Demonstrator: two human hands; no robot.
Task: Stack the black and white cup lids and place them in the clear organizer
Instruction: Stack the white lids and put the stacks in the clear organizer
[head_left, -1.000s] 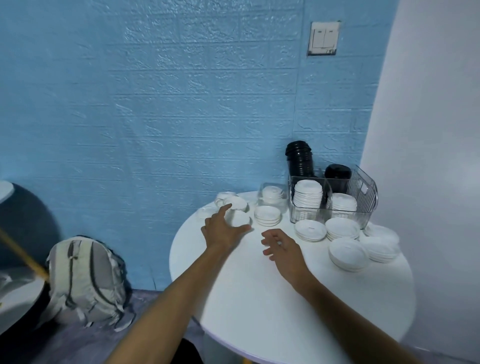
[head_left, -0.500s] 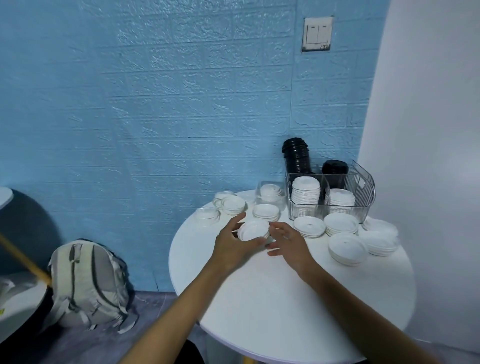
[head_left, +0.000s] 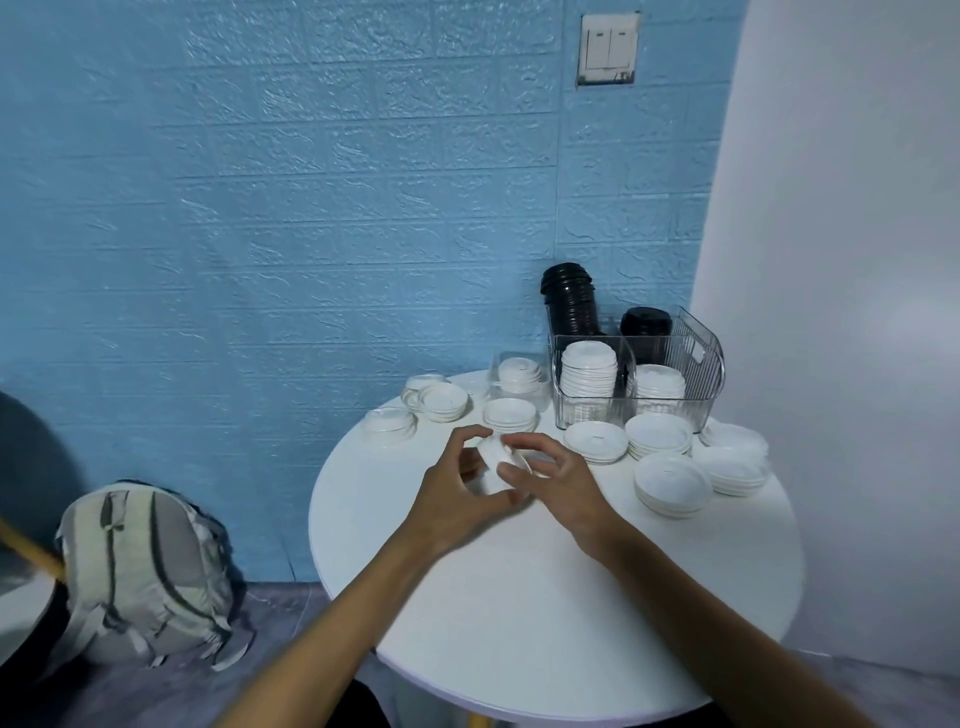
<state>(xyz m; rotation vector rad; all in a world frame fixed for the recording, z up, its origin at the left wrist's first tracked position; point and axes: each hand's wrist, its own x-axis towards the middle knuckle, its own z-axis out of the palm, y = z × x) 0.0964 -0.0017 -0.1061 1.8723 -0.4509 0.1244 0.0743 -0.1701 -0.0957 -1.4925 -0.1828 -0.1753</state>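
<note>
Both hands meet over the middle of the round white table (head_left: 545, 597). My left hand (head_left: 457, 488) and my right hand (head_left: 550, 478) grip a small stack of white lids (head_left: 496, 460) between them, tilted and partly hidden by fingers. The clear organizer (head_left: 696, 353) stands at the table's back right. It holds two white lid stacks (head_left: 589, 374) in front and two black lid stacks (head_left: 569, 306) behind. More white lid piles (head_left: 672, 483) lie on the table before it.
A small clear cup (head_left: 519, 376) with white lids stands left of the organizer. Other white lids (head_left: 441, 401) lie at the table's back left. A grey backpack (head_left: 140, 571) leans on the blue wall at floor level. A white wall closes the right side.
My left hand picked the white lids up from the table's back left and drew them toward the middle. My right hand came in and took hold of them too.
</note>
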